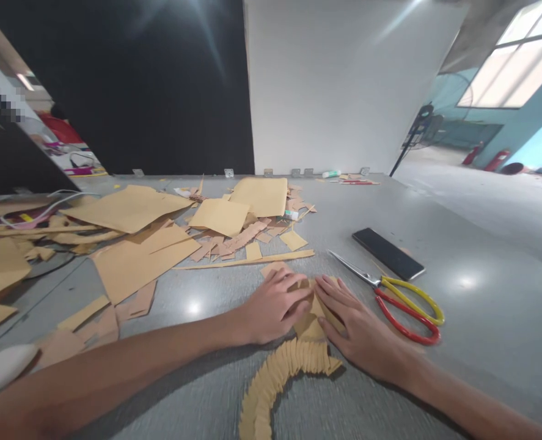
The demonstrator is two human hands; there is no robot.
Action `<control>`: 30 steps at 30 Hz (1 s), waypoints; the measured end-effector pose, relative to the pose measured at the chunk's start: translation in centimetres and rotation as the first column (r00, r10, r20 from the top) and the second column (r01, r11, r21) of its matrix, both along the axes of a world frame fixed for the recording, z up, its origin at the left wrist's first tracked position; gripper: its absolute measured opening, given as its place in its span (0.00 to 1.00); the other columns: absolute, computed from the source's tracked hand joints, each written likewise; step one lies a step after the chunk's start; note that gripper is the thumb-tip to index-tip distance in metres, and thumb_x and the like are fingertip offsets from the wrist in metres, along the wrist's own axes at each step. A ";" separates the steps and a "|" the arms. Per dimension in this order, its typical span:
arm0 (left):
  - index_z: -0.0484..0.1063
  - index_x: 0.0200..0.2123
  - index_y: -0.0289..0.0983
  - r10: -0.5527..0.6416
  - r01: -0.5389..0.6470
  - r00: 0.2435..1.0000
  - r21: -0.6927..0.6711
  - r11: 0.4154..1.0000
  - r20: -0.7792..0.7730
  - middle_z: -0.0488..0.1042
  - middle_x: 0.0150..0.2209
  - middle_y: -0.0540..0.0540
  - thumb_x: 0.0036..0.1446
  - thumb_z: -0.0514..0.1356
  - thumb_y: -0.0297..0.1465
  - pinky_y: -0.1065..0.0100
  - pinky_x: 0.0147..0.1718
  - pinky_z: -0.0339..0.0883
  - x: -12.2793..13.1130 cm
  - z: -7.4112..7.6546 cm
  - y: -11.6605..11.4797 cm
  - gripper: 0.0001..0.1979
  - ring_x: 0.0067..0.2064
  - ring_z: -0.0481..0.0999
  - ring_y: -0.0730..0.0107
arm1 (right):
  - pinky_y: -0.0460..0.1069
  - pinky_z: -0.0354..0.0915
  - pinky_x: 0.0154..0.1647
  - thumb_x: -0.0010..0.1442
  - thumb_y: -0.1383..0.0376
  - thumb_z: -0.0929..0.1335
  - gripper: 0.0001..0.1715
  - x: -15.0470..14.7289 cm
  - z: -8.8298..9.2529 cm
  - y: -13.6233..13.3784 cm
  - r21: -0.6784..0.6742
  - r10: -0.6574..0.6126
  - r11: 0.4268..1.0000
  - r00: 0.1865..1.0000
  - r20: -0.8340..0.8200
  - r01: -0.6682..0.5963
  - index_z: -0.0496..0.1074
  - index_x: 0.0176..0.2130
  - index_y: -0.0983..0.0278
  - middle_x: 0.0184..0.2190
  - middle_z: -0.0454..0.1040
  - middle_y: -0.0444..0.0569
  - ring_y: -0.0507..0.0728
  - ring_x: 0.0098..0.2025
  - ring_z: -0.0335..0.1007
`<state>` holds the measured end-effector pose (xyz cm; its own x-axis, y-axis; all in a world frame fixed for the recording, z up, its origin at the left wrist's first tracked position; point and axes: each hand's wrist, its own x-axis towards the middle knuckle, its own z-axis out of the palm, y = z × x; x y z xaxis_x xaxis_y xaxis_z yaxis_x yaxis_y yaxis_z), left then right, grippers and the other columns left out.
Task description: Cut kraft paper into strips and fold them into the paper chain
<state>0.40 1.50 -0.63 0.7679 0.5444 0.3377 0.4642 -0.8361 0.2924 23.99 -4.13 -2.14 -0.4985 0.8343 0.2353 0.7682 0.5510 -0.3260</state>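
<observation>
A small piece of brown paper [311, 327] lies on the grey table between my two hands. My left hand [275, 305] has its fingers curled over the left side of this piece, thumb near its middle, partly hiding it. Flat along the right side rests my right hand [351, 318], its fingers stretched out on the paper. Just below, a folded paper strip [275, 370] of many overlapping pleats curves toward the near edge of the view. Scissors [403, 305] with one yellow and one red handle lie to the right of my right hand, blades parted slightly.
A black phone [388, 253] lies beyond the scissors. Brown paper sheets [133, 208] and cut scraps [247, 238] spread over the left and middle of the table [490, 318]. A white rounded object [5, 366] sits at the left. Black and white panels [325, 85] stand behind.
</observation>
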 end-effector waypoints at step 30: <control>0.66 0.59 0.39 -0.042 -0.005 0.957 0.163 0.987 0.286 0.76 0.55 0.42 0.70 0.55 0.29 0.56 0.57 0.66 -0.5 -0.5 0.1 0.16 0.56 0.72 0.60 | 0.65 0.70 0.61 0.70 0.71 0.64 0.22 0.7 -0.6 -0.1 0.362 -0.003 0.928 0.974 -0.228 0.087 0.73 0.60 0.59 0.55 0.79 0.52 0.64 0.60 0.73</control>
<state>-0.05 1.56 -1.18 0.6348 0.4512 0.6273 0.3643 -0.8907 0.2721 24.67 -4.25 -2.72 -0.3628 0.6883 0.6283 0.7274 0.6306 -0.2708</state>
